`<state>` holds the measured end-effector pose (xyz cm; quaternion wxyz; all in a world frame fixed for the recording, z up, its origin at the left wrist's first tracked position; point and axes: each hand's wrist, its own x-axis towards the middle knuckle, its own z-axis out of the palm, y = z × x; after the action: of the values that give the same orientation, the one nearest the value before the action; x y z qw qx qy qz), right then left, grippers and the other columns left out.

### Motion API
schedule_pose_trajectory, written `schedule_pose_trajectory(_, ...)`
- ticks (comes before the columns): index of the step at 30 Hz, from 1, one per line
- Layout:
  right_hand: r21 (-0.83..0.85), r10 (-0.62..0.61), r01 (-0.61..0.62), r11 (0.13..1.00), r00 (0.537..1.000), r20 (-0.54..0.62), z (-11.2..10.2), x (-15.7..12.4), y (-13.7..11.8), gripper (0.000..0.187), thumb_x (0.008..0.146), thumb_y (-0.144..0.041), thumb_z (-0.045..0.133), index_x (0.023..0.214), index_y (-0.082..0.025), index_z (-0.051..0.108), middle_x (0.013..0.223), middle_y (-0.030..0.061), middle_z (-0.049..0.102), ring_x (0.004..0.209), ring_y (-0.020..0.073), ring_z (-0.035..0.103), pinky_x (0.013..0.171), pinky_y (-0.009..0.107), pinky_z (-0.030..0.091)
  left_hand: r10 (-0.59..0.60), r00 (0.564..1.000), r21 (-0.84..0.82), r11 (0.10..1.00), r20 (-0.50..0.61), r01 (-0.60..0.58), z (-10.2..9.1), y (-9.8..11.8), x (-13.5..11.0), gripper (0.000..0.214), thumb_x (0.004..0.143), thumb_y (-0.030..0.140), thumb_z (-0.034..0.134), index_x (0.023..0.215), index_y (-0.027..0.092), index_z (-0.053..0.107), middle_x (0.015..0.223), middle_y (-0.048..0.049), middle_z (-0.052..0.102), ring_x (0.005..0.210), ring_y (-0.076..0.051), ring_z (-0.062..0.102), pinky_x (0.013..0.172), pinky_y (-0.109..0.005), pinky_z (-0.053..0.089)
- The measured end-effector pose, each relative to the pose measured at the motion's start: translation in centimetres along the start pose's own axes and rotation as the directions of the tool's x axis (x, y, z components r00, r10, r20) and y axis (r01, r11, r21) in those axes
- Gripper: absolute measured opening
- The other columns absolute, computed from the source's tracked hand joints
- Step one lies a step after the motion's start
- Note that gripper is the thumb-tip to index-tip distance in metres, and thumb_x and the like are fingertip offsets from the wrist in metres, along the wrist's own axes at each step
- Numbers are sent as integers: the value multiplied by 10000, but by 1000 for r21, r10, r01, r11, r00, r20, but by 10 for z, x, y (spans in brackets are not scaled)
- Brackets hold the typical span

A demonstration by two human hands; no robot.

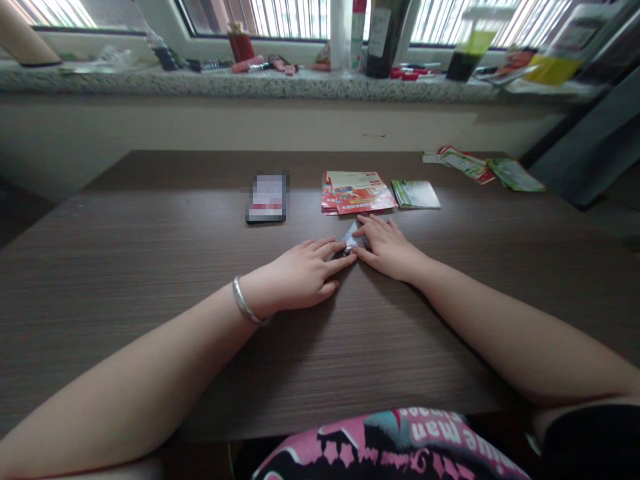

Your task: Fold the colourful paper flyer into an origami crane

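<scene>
A small piece of folded paper (351, 233), pale blue and white and coming to a point at the top, lies on the table between my hands. My left hand (309, 273), with a silver bangle at the wrist, presses its fingertips on the paper's left and lower side. From the right, my right hand (387, 245) has thumb and fingers on the paper's other edge. Fingertips cover part of the paper, so its full shape is hidden. Just beyond the hands lie a stack of red and cream printed sheets (355, 193) and a stack of green-white paper (416, 194).
A phone-like dark-edged object (267, 199), blurred out, lies left of the sheets on the brown table (150, 267). More printed papers (467, 165) are at the back right. Bottles (381, 40), cups and small items crowd the stone windowsill (300, 83).
</scene>
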<state>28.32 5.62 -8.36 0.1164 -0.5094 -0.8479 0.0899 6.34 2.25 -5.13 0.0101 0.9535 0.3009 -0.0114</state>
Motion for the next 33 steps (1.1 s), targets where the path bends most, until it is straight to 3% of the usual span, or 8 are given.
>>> schedule_pose_trajectory(8,-60,99,-105,993,992,-82,3,4,7,382,890,-286,489,1213,-94,558,1475,209,406,1373,370,348,1119,577,259,-29,998,-24,999,-48,28,1,7,-4,599,921,358,484,1484,223,334,1498,-135,390,1369,-311,380,1132,-466,302)
schedule_pose_trajectory(11,3,30,-30,1000,979,-203,-2,3,7,415,822,-178,525,1226,-88,551,1368,196,519,1269,311,477,1078,479,370,-22,998,-28,999,-51,20,2,6,-4,596,934,374,459,1492,223,312,1511,-118,381,1391,-296,352,1145,-460,281)
schedule_pose_trajectory(14,19,-147,160,987,940,-308,-7,1,5,347,802,-99,489,1109,-153,642,1258,106,623,1221,240,523,1066,410,409,-43,998,-4,999,-49,43,6,3,-3,584,948,393,428,1495,237,296,1540,-96,337,1412,-300,318,1146,-498,261)
schedule_pose_trajectory(18,-37,-397,397,917,902,-166,-8,-4,-2,345,872,-139,465,1156,-148,661,1240,79,660,1195,213,563,1073,376,417,-95,995,28,995,-20,95,11,-3,-1,588,956,414,399,1484,170,315,1563,-116,274,1450,-278,243,1171,-490,217)
schedule_pose_trajectory(22,-191,-363,344,919,928,-77,-9,-8,-12,406,914,-162,420,1269,-74,596,1284,126,629,1149,259,573,1046,404,430,-166,986,62,984,-12,167,9,-4,0,593,938,366,415,1482,153,312,1575,-132,227,1446,-289,251,1157,-498,253)
schedule_pose_trajectory(25,-254,-338,315,914,940,-49,-11,-10,-18,432,909,-150,409,1298,-45,567,1306,141,610,1136,270,556,1038,404,421,-141,989,81,986,-46,145,3,-1,1,568,921,306,419,1450,108,369,1533,-145,335,1399,-277,351,1157,-449,281)
schedule_pose_trajectory(28,-264,-329,310,913,944,-28,-12,-12,-20,481,904,-208,441,1351,-46,515,1383,131,551,1151,280,523,1023,405,413,-107,992,67,992,-61,111,1,2,2,561,919,314,422,1415,51,408,1490,-167,402,1379,-248,390,1166,-377,288)
schedule_pose_trajectory(33,-303,-296,288,909,955,20,-12,-14,-20,547,924,-314,418,1423,-92,440,1473,80,464,1193,314,465,1020,458,356,-121,992,50,991,-43,124,2,1,2,594,903,355,458,1417,62,406,1490,-171,400,1373,-267,399,1149,-400,323)
